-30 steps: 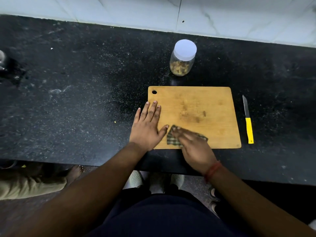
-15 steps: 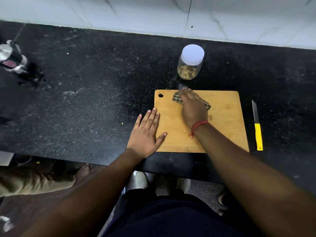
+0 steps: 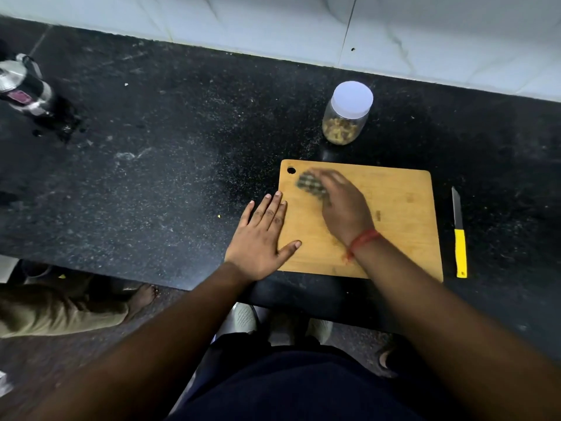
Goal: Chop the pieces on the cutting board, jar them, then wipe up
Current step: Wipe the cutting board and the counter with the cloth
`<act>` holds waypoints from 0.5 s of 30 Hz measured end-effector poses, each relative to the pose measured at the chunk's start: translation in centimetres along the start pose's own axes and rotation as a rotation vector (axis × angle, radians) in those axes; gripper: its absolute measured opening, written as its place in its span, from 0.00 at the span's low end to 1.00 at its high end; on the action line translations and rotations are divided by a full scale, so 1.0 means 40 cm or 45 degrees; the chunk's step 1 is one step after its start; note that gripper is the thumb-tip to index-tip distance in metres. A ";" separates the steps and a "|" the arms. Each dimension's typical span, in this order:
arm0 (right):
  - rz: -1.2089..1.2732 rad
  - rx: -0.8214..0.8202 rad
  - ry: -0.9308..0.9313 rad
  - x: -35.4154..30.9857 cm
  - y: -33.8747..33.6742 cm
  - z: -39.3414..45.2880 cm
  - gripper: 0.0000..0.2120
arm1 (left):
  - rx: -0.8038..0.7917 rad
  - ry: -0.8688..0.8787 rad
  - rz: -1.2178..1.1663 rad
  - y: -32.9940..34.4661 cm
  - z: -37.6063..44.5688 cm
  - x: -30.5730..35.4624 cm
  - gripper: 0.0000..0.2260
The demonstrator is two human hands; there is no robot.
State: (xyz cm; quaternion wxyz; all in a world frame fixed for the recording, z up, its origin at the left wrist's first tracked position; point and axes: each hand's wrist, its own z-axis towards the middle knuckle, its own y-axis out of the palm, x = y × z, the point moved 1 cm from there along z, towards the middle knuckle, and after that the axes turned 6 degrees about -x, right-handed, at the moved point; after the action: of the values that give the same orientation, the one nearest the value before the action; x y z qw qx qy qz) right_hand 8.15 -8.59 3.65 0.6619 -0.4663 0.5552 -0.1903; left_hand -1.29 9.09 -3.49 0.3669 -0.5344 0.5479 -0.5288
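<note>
1. While we scan from the left, a metal appliance (image 3: 25,89) stands at the far left edge of the black table (image 3: 170,165), well apart from the work; pale specks are scattered over the table between it and the board.
2. Our left hand (image 3: 261,238) lies flat with straight, spread fingers (image 3: 274,208), palm on the table and thumb and fingertips over the left edge of the cutting board (image 3: 397,226). It holds nothing and seems to pin the board.
3. Our right hand (image 3: 343,208) is blurred over the board's far left part, near the hanging hole (image 3: 291,170). It presses a checked cloth (image 3: 309,185) against the wood; we cannot tell how tightly its fingers curl round the cloth.
4. The jar (image 3: 346,113) stands just beyond the board's far edge, white lid on and chopped pieces inside. The board looks bare apart from faint stains, so we judge chopping and jarring done and wiping under way.
5. The knife (image 3: 459,232) with its yellow handle lies on the table just right of the board, apart from it.
6. Risks, as we judge them: a long outward stroke could knock the jar over, and a wide sweep right could catch the blade or push the knife along. If the left hand lifts, the board may skid. Crumbs pushed off the edge would only add to the specks on the table.
</note>
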 end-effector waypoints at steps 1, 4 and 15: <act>-0.020 0.026 -0.001 -0.005 0.005 0.053 0.30 | 0.000 0.002 0.004 -0.001 0.000 0.000 0.39; -0.151 -0.081 -0.010 -0.020 0.051 0.159 0.32 | -0.007 0.005 0.026 -0.001 0.000 0.001 0.39; 0.012 -0.066 -0.022 -0.025 0.059 0.079 0.29 | 0.010 0.000 0.006 -0.001 0.003 0.002 0.37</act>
State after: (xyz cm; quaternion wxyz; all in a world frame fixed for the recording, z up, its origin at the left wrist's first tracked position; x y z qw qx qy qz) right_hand 10.10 -5.36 2.10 0.6552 -0.4823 0.5565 -0.1687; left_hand -1.20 8.98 -3.47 0.3700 -0.5316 0.5473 -0.5300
